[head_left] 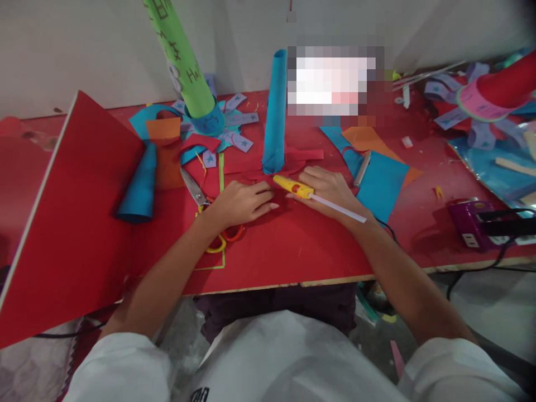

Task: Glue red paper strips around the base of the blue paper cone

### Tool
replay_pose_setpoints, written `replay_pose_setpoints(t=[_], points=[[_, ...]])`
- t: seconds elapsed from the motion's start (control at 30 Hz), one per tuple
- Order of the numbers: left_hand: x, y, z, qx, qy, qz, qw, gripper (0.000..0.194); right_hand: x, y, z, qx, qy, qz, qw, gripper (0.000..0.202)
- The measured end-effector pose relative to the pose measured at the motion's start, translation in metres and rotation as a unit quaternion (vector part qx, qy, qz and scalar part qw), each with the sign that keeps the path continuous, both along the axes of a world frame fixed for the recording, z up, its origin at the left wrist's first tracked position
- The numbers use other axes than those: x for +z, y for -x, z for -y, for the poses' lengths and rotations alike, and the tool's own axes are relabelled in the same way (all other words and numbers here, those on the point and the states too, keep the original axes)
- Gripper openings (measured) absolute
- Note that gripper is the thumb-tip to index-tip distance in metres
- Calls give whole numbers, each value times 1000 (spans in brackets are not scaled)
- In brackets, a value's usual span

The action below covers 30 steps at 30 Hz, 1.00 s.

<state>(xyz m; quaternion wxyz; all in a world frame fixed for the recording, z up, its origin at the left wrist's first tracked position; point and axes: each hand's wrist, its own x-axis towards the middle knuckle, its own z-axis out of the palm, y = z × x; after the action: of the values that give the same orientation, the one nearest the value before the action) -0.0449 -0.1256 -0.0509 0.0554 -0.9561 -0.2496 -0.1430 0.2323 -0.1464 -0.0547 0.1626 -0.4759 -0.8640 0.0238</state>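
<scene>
The right hand [329, 187] holds the glue gun [299, 188] over the table [276, 251], pointing toward the half-curled left hand [249, 202]; whether that holds anything, I can't tell. A slip could burn it or topple the blue tube [275, 111] just beyond.

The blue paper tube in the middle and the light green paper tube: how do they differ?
The blue paper tube shows no writing; the light green paper tube carries dark handwriting. The green tube sits in a blue paper collar with purple star-marked strips around it; the blue tube has no collar. The blue tube's top is in view; the green tube's is cut off. Both are tall paper tubes.
</scene>
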Motion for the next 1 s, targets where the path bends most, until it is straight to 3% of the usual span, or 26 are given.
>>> replay_pose_setpoints(t=[1.0], points=[[-1,0,1,9,31,10,999,55,1,1,3,-4,14,-38,999,45]])
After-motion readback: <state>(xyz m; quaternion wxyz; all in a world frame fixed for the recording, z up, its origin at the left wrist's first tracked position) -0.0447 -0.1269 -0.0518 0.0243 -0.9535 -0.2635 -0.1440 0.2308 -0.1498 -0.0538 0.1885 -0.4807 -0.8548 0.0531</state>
